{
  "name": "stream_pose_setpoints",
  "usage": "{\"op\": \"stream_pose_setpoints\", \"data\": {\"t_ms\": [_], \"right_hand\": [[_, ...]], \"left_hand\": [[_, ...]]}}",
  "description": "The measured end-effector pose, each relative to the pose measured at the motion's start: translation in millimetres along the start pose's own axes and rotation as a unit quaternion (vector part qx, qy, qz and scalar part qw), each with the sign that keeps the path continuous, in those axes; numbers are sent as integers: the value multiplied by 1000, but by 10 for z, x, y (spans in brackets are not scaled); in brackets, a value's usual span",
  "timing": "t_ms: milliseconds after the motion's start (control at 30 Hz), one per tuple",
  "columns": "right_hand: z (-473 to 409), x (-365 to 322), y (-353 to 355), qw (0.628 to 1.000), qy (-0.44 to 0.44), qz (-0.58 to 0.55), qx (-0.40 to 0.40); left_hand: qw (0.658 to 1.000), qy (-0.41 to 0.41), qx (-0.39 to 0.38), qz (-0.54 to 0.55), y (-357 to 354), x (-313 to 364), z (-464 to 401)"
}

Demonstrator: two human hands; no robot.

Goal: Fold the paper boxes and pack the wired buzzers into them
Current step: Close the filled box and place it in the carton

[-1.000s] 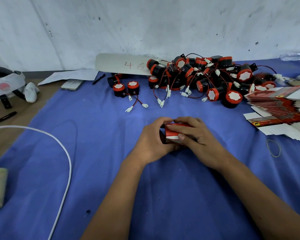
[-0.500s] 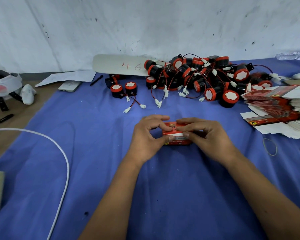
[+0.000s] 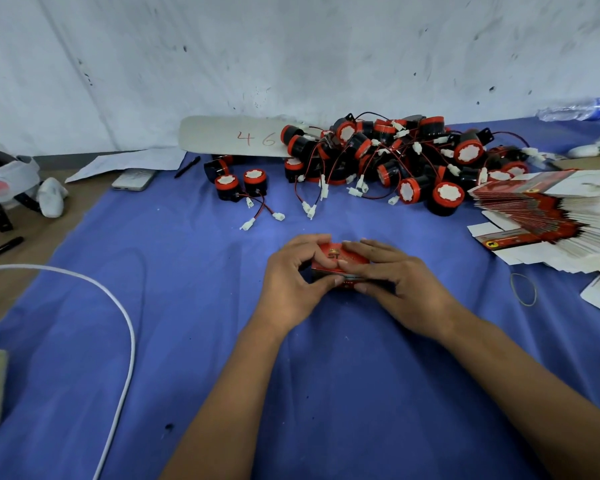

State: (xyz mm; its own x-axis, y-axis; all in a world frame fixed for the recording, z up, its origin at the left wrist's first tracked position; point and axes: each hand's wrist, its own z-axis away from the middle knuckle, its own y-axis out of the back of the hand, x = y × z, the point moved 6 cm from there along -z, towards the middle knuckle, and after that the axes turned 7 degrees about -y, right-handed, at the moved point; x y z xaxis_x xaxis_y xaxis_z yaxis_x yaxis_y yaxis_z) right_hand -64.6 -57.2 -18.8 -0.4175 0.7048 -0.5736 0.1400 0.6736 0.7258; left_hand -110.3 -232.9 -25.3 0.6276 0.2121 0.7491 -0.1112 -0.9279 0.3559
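A small red paper box [image 3: 340, 263] sits on the blue cloth at the middle of the table. My left hand [image 3: 291, 289] grips its left end, fingers curled over the top and thumb at the front. My right hand [image 3: 395, 289] holds the right side, fingers lying over the top and front; most of the box is hidden beneath them. A heap of black and red wired buzzers [image 3: 388, 161] lies behind. Two separate buzzers [image 3: 239, 183] stand to its left. A fanned stack of flat red and white boxes [image 3: 551, 216] lies at the right.
A white cable [image 3: 125, 327] curves across the cloth's left side. A rubber band [image 3: 523, 289] lies right of my hands. A phone [image 3: 134, 180], a pen [image 3: 187, 167], papers and a white board marked 46 [image 3: 229, 136] lie at the back by the wall.
The box has turned in my hands, from standing with an end up to lying flat with its printed red top up. Both hands stayed on it, fingers shifted over the top.
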Motion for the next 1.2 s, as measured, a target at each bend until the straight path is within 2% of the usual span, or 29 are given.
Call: {"op": "stream_pose_setpoints", "data": {"t_ms": [133, 333, 433, 567, 667, 733, 800, 900, 967, 1033, 1133, 1200], "right_hand": [[-51, -75, 14, 998, -15, 17, 63], [57, -291, 252, 996, 32, 44, 71], [376, -349, 804, 987, 25, 59, 145], [1072, -259, 1991, 963, -56, 85, 248], [1876, -262, 3031, 922, -146, 137, 332], [2528, -358, 3668, 877, -209, 188, 389], [3161, -505, 4176, 822, -258, 247, 444], [3886, -584, 4661, 722, -354, 323, 499], [4227, -453, 4846, 669, -456, 334, 482], [4451, -224, 4893, 647, -560, 302, 421], [4584, 43, 4764, 655, -652, 257, 284], [4577, 69, 4723, 657, -662, 251, 258]], "left_hand": [[999, 31, -10, 12, 12, -34, -20], [997, 65, -14, 49, -80, 55, -2], [994, 29, -29, 98, -450, 385, -135], [974, -79, -96, 188, -1444, 1306, -519], [936, -149, -160, 275, -2469, 2329, -657], [896, -168, -210, 354, -3144, 3097, -615], [860, -197, -259, 393, -3724, 3826, -486], [842, -256, -323, 349, -4453, 4621, -221], [840, -314, -357, 262, -4856, 4923, 36], [833, -344, -395, 175, -5151, 4957, 286], [834, -381, -388, 91, -5401, 4737, 538], [831, -418, -360, 73, -5442, 4618, 652]]}}
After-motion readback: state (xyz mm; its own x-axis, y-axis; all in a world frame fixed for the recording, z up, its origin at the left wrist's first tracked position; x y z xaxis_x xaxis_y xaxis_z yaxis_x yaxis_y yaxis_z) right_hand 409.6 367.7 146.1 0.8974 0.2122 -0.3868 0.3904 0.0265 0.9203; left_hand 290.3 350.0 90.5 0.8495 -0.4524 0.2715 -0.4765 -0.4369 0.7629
